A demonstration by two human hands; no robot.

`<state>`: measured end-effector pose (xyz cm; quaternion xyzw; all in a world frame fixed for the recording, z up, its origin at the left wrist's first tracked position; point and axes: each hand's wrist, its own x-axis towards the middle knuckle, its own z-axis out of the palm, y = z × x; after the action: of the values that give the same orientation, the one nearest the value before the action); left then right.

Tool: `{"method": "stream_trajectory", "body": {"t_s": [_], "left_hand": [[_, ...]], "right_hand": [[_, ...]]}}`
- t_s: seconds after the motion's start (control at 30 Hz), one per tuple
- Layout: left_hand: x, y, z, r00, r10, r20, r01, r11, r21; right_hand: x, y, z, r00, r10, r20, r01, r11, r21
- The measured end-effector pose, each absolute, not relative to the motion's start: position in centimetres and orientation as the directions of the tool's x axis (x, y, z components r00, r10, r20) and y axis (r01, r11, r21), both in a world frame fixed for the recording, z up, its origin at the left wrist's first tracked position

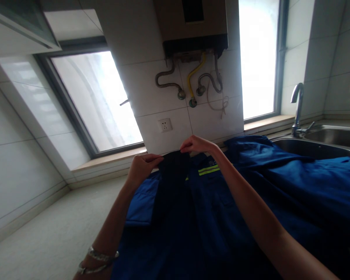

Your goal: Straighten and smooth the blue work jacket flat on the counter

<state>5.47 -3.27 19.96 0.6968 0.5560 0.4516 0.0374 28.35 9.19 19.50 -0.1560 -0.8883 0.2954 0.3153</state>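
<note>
Lying spread over the worktop beside the sink: blue work jacket, soft, floppy, light. Left hand and right hand both pinching its dark collar, likely the firmest hold.

Walls: white tile | windows 10 and 1 o'clock, bright | heater 12 o'clock | sink 3 o'clock | counter 8 o'clock

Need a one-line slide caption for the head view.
Both hands, left hand and right hand, pinch the dark collar of a blue work jacket spread on a counter beside a sink.
</note>
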Motion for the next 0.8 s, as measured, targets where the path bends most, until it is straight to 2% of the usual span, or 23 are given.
{"method": "stream_trajectory", "body": {"t_s": [0.1,0.17,0.23,0.33,0.47,0.6,0.7,0.73,0.8], "left_hand": [[5.9,-4.1,20.5,0.097,0.769,0.632,0.902,-0.336,0.270],[6.6,-4.5,20.7,0.157,0.695,0.702,0.955,-0.287,0.071],[7.5,-4.8,20.9,0.205,0.630,0.749,0.964,-0.263,-0.043],[8.7,-4.9,20.9,0.250,0.680,0.689,0.953,-0.299,-0.051],[9.2,-4.8,20.9,0.253,0.809,0.531,0.933,-0.350,0.089],[8.9,-4.5,20.8,0.182,0.815,0.550,0.917,-0.342,0.204],[5.8,-3.8,21.2,0.080,0.794,0.603,0.962,-0.220,0.162],[3.9,-3.6,21.5,0.045,0.781,0.623,0.979,-0.158,0.128],[-0.9,-3.8,22.5,0.000,0.750,0.661,0.999,-0.030,0.034]], "right_hand": [[27.9,9.3,19.4,-0.760,0.454,0.464,0.091,0.782,-0.616],[27.5,9.0,19.5,-0.765,0.449,0.462,0.093,0.786,-0.611],[27.2,8.5,19.7,-0.774,0.432,0.464,0.087,0.797,-0.598],[26.8,7.7,20.1,-0.793,0.385,0.473,0.069,0.827,-0.558],[26.3,6.8,20.5,-0.813,0.333,0.478,0.058,0.863,-0.501],[25.9,6.1,20.6,-0.792,0.338,0.509,0.042,0.861,-0.506],[25.9,6.5,20.3,-0.739,0.385,0.553,-0.008,0.816,-0.578],[26.0,6.9,20.1,-0.715,0.424,0.556,0.011,0.802,-0.597],[26.2,8.3,19.1,-0.660,0.526,0.536,0.152,0.792,-0.591]]}}
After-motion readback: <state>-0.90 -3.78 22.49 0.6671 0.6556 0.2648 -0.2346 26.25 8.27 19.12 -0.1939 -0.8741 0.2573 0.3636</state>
